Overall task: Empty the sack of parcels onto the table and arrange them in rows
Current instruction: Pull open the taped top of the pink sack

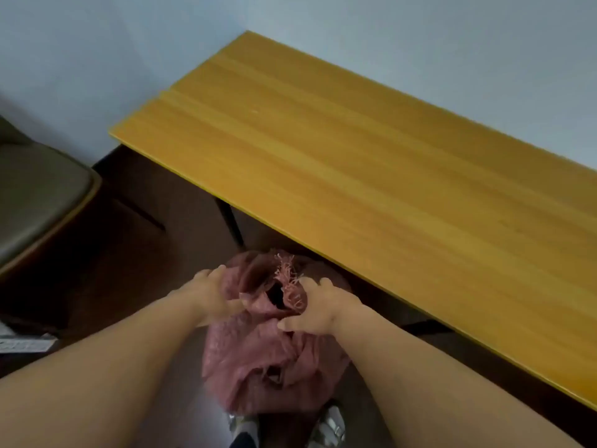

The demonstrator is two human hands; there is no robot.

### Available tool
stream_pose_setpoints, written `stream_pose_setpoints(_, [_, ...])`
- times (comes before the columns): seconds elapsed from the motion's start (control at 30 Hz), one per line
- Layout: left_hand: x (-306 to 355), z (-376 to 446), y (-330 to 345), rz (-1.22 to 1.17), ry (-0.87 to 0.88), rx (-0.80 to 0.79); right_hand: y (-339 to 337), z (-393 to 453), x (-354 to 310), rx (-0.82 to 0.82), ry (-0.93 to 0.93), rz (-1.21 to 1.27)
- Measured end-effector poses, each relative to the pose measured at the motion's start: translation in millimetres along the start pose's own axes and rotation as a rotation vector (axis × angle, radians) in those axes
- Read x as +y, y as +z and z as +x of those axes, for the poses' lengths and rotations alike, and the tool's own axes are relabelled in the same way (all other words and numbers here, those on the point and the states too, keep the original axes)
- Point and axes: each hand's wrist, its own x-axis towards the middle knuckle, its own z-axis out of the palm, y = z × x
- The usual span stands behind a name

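Sack interior: dark; contents not discernible.
Desk: right end cut off by frame edge.
Chair: partly cropped at left.
Paper on floor: cropped, print illegible.
Shoes: partly hidden beneath sack.

- The sack stands on the floor, just before the near edge of the table.
- The left hand grips the sack's mouth on its left side, the right hand on its right.
- A chair stands well left of the table.
- Two shoes lie below the sack.
- The table's far edge meets the wall.
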Motion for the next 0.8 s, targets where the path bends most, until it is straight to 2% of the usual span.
stream_pose_setpoints(0.1, [-7, 16, 25, -0.018, 0.031, -0.073, 21, 15, 1, -0.033, 0.035, 0.036])
stream_pose_setpoints(0.3, [5, 27, 59, 0.053, 0.083, -0.172, 59, 45, -8, -0.037, -0.019, -0.020])
stream_pose_setpoints(0.4, [7, 30, 67, 0.045, 0.111, -0.215, 70, 54, -13, 0.013, -0.047, -0.049])
stream_pose_setpoints(0.57, [2, 25, 67, 0.013, 0.139, -0.185, 64, 61, -21, 0.035, -0.073, 0.099])
stream_pose_setpoints(0.8, [14, 13, 54, -0.096, 0.197, -0.077, 25, 43, -48, 0.082, -0.274, 0.112])
